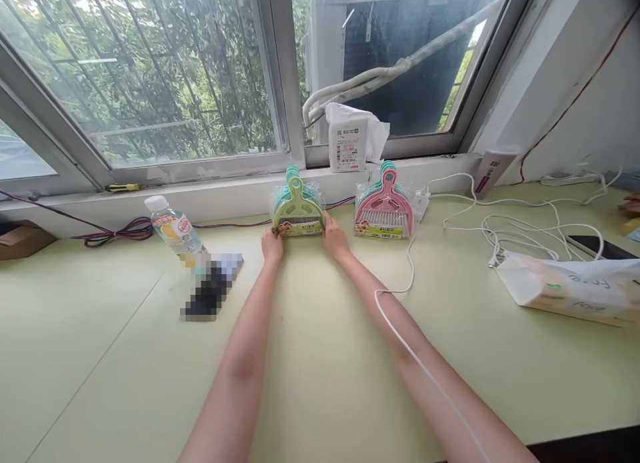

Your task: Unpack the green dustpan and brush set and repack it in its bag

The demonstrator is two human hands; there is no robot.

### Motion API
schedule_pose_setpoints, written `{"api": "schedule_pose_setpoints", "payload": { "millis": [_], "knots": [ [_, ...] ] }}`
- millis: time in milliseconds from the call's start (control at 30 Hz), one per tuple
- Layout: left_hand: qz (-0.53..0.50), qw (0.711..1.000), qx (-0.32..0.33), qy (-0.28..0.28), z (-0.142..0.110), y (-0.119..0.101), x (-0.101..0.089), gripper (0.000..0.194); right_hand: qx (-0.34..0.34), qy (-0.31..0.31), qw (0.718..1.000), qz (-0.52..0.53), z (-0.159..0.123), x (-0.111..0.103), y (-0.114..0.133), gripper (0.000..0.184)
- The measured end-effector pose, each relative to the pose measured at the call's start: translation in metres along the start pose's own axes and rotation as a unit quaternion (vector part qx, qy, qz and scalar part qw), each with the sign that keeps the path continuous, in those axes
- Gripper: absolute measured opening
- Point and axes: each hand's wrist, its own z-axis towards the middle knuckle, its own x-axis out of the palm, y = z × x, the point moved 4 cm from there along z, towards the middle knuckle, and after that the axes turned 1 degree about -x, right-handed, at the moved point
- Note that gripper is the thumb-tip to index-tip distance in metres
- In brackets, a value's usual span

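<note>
Both arms reach to the back of the table. A green dustpan and brush set (299,206) in clear wrap stands upright there, with teal sets stacked behind it. At its lower left edge my left hand (273,244) grips with curled fingers. My right hand (335,237) holds the opposite edge, fingers closed along its side. To the right stands a pink dustpan and brush set (384,206), wrapped too, with more teal sets behind; neither hand touches it.
A drink bottle (175,226) and a blurred dark object (207,293) lie left of my arms. A white cable (395,291) crosses my right forearm. Tissue packs stand on the windowsill (347,146) and lie on the table (570,286). Another person's hand (631,205) shows far right.
</note>
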Motion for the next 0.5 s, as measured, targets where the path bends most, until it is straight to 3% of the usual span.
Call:
{"api": "schedule_pose_setpoints", "payload": {
  "millis": [200, 500],
  "knots": [
    [-0.094, 0.993, -0.036, -0.053, 0.005, 0.001, -0.006, 0.017, -0.001, -0.010, 0.999, -0.037, 0.011, 0.003, 0.003, 0.053],
    [-0.123, 0.989, -0.043, -0.062, 0.022, 0.007, 0.003, 0.018, 0.010, -0.005, 0.996, -0.088, 0.024, 0.004, 0.004, 0.046]
  ]
}}
